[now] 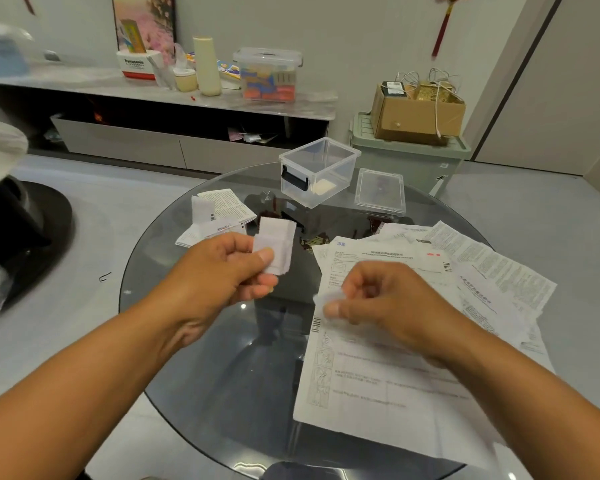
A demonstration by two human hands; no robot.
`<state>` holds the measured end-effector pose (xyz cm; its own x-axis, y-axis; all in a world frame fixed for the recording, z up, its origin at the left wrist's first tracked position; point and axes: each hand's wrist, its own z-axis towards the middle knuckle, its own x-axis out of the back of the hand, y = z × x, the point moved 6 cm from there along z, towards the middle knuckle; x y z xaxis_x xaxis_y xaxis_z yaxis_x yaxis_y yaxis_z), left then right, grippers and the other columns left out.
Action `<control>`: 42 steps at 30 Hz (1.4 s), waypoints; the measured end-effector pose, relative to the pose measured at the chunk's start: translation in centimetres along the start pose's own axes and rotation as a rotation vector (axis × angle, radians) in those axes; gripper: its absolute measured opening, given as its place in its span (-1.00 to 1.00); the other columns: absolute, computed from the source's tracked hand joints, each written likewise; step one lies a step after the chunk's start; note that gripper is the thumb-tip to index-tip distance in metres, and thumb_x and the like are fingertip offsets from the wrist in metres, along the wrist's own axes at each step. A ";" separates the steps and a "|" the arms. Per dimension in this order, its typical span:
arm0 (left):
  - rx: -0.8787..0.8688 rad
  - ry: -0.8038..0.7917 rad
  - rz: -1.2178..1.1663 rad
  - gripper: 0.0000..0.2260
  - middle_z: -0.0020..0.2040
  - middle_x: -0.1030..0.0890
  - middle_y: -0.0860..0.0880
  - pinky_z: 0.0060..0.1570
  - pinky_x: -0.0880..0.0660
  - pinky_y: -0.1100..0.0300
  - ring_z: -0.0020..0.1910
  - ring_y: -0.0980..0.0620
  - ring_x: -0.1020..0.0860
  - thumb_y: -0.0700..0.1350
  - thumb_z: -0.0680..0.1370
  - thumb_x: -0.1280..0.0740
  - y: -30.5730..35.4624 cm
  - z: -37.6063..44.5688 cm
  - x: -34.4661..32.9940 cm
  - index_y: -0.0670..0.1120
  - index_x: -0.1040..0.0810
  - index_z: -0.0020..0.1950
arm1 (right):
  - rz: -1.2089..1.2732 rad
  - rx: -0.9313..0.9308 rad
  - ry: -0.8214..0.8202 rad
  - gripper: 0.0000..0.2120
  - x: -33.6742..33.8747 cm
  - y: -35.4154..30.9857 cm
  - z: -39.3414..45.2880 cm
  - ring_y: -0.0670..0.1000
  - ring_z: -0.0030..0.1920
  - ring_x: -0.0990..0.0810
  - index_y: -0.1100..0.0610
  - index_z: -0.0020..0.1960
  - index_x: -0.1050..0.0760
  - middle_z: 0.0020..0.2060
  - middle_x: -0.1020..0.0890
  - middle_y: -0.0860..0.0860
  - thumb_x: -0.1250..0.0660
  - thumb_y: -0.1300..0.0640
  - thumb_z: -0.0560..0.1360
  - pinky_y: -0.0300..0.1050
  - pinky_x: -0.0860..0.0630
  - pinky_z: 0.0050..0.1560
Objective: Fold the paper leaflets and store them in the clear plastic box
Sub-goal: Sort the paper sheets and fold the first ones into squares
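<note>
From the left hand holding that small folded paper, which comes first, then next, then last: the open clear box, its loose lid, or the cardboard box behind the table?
Measured from the left hand in the head view:
1. Clear plastic box, straight ahead on the glass table.
2. Lid, flat on the table right of that box.
3. Cardboard box, off the table, far right on a green bin.

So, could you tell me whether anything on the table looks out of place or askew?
Mostly no. The clear plastic box stands upright with its lid off beside it. The unfolded leaflets lie in a loose, overlapping heap, the nearest sheet overhanging the glass table's edge.
</note>
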<state>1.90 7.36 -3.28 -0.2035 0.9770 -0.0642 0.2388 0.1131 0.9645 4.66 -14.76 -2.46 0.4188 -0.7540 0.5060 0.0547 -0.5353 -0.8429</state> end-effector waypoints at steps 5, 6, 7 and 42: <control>0.101 -0.074 -0.265 -0.84 -0.11 -0.72 -0.17 -0.21 -0.64 0.28 -0.17 0.02 -0.72 -0.25 0.57 -0.39 -1.5 -1.0 -2.1 -0.27 -0.57 0.13 | 0.568 0.155 0.066 -0.70 1.6 -1.6 0.0 -0.01 -0.36 -0.56 0.17 -0.09 -0.57 -0.33 -0.64 0.09 -0.59 0.15 0.26 -0.17 -0.50 -0.29; 0.092 -0.098 -0.256 -0.84 -0.10 -0.72 -0.18 -0.19 -0.64 0.28 -0.15 0.00 -0.72 -0.25 0.57 -0.39 -1.6 -1.3 -2.8 -0.28 -0.57 0.12 | 0.578 0.154 0.073 -0.65 1.3 -1.6 0.0 0.00 -0.35 -0.58 0.18 -0.01 -0.58 -0.33 -0.65 0.09 -0.58 0.15 0.25 -0.15 -0.52 -0.28; 0.077 -0.115 -0.242 -0.84 -0.09 -0.73 -0.19 -0.19 -0.64 0.28 -0.14 -0.01 -0.72 -0.24 0.56 -0.40 -1.6 -1.7 -3.4 -0.27 -0.58 0.10 | 0.569 0.145 0.075 -0.59 0.9 -1.6 -0.1 0.00 -0.33 -0.60 0.17 0.06 -0.59 -0.32 -0.66 0.07 -0.58 0.14 0.25 -0.14 -0.54 -0.26; -0.291 -0.156 0.462 -0.80 -0.26 -0.66 0.07 -0.14 -0.56 0.28 -0.25 0.13 -0.66 -0.15 0.67 -0.30 -1.2 -2.4 -4.9 0.06 -0.65 -0.07 | 0.251 0.305 0.236 -0.91 -1.5 -1.8 -0.8 0.00 -0.18 -0.65 -0.03 -0.04 -0.65 -0.12 -0.67 -0.08 -0.42 -0.03 0.56 -0.17 -0.61 -0.14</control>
<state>0.34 1.96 -3.53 0.0079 0.9309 0.3653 -0.0063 -0.3652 0.9309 3.25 -13.00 -1.59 0.2371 -0.9310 0.2774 0.2571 -0.2152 -0.9421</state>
